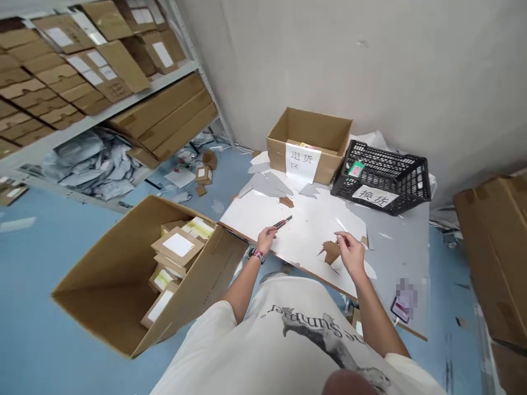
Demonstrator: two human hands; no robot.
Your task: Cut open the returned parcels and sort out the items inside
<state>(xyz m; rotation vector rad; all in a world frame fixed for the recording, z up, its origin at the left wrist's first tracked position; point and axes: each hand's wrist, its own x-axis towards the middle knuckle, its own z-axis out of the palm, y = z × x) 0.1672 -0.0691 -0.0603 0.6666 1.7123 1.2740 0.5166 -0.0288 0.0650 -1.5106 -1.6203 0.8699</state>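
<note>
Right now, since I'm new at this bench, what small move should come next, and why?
Probably pinch the torn brown cardboard scrap with the right hand. Its fingers hover close above that scrap on the white board, while the left hand is occupied holding the box cutter.
</note>
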